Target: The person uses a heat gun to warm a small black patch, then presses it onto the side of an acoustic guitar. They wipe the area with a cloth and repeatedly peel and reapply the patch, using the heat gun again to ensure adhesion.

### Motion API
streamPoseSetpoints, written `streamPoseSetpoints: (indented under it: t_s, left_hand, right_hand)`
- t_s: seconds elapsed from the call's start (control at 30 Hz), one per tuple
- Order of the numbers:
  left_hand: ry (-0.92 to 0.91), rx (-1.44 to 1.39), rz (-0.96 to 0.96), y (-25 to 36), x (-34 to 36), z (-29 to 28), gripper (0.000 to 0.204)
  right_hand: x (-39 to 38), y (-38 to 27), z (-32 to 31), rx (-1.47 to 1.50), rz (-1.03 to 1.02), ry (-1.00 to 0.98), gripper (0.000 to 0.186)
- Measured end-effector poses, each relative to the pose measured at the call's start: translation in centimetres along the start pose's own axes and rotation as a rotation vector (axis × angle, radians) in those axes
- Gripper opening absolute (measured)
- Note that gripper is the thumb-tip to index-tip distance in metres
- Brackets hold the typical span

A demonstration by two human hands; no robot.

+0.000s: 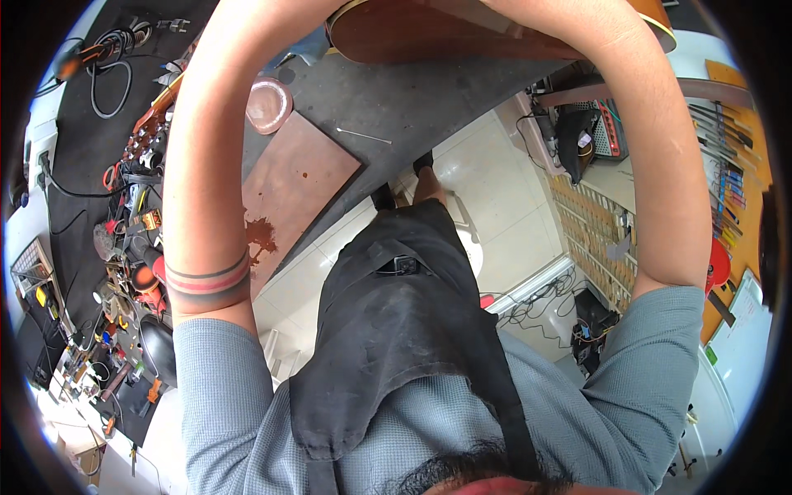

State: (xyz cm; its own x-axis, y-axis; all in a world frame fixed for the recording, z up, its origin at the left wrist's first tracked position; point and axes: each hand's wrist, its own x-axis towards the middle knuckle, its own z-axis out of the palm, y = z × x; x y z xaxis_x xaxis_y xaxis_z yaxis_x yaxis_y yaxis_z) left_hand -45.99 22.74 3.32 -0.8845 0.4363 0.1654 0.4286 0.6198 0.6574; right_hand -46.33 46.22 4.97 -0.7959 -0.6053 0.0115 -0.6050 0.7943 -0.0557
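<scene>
Both my forearms, the left (pixel 202 165) and the right (pixel 668 165), reach up past the top edge, so neither hand shows. Between them, at the top, lies a glossy reddish-brown wooden body with pale edging (pixel 445 37), which looks like a guitar's. It rests at the far side of a dark bench top (pixel 396 103). Whether my hands touch it is hidden. Nearer to me are a brown flat board (pixel 309 169) with a dark stain, a pinkish round dish (pixel 270 103) and a thin white stick (pixel 364 134).
Tools and small parts (pixel 124 322) crowd the left side, near a guitar headstock with tuning pegs (pixel 148 136). A coiled black cable (pixel 115 70) lies at the far left. On the right are a slotted wooden rack (pixel 590 219), hanging files (pixel 726 140) and tangled cables (pixel 536 301).
</scene>
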Motion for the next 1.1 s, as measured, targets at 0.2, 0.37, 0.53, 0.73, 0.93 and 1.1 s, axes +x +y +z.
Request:
streamPoseSetpoints:
  t_s: [0.2, 0.37, 0.53, 0.73, 0.93, 1.1]
  left_hand:
    - [0.029, 0.030, -0.035, -0.3, 0.4, 0.0, 0.052]
    - [-0.039, 0.049, -0.043, 1.9, 0.3, -0.9, 0.053]
    - [-0.074, 0.118, -0.028, 0.9, 0.8, -1.1, 0.054]
    - [-0.101, 0.136, -0.024, 2.1, 1.1, -1.6, 0.060]
    - [-0.139, 0.160, -0.100, 3.0, 1.1, -2.1, 0.060]
    - [-0.154, 0.199, -0.113, 3.4, 0.9, -2.3, 0.060]
  right_hand:
    - [-1.1, -1.1, -0.4, 0.059, -0.018, 0.113, 0.052]
    - [-0.6, 0.7, 1.4, 0.123, -0.016, 0.164, 0.054]
    - [-0.5, 1.6, 0.8, 0.228, -0.018, 0.114, 0.056]
    - [-0.2, 2.3, 0.1, 0.278, -0.009, 0.096, 0.053]
    - [-0.6, 0.7, -2.7, 0.231, 0.078, -0.028, 0.053]
    - [0.4, 0.4, -3.2, 0.152, 0.051, -0.090, 0.052]
